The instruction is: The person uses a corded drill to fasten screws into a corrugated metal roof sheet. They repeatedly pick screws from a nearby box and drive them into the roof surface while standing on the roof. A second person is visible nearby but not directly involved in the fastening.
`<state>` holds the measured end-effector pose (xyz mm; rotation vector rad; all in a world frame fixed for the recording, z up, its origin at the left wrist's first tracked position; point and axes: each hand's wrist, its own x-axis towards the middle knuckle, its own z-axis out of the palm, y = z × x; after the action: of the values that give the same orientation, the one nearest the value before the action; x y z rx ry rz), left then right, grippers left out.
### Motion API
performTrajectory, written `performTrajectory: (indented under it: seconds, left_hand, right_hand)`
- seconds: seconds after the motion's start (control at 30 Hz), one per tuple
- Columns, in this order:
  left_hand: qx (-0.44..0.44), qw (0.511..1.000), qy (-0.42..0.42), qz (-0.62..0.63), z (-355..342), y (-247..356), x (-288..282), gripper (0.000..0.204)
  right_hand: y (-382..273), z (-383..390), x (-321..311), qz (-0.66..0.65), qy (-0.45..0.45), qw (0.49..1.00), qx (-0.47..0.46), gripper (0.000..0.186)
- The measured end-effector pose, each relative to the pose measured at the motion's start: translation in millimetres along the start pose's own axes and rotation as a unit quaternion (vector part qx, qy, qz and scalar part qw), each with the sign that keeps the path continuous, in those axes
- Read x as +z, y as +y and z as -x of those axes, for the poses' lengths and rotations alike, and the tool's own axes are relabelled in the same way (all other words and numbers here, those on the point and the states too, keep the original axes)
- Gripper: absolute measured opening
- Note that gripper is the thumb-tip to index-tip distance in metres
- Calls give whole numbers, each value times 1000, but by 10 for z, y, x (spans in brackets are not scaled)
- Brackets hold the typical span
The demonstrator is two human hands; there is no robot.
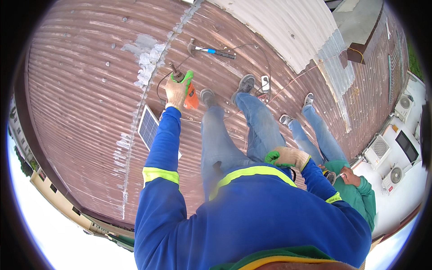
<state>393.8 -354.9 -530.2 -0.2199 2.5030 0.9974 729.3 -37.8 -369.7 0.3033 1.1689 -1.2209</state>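
My left hand (176, 92), in a cream glove with green on the palm and fingers, reaches out over the roof. It is closed round an orange power tool (191, 96) with a dark metal nose. Beyond it, a claw hammer (211, 51) with a black and blue handle lies on the corrugated roof (81, 90). My right hand (289, 157), gloved alike, is drawn back at my waist with its fingers curled. Whatever those fingers close on, if anything, is hidden. Under my left forearm lies a small solar panel (147, 127).
A dark cord (245, 45) loops past the hammer toward a white box-shaped thing (265, 84) by my foot. A person in a green sleeve (366, 198) stands close at right, holding a round can-like thing (330, 176). Grey sealant (148, 65) marks a roof seam; air-conditioner units (393, 175) line the right wall.
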Motion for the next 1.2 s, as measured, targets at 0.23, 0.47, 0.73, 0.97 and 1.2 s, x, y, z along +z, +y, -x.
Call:
performTrajectory:
  seconds: [0.23,0.47,0.73,0.97,1.2]
  left_hand:
    - [-64,996,-63,-15,-691,-432,697,60]
    - [-56,993,-53,-85,-1839,-1634,1775,67]
    - [-4,999,9,-46,-2490,-2604,2523,76]
    - [-8,998,56,35,-2577,-2664,2649,70]
    - [-61,997,44,18,-2587,-2652,2635,64]
  right_hand:
    - [-77,-881,-779,-16,10,999,38,24]
    - [-311,-3297,-2904,276,247,929,-16,33]
    - [-55,-5040,-4191,246,483,835,94,48]
    - [-335,-5450,-4223,173,617,759,-118,55]
    - [-1076,-5784,-4600,404,635,646,-127,59]
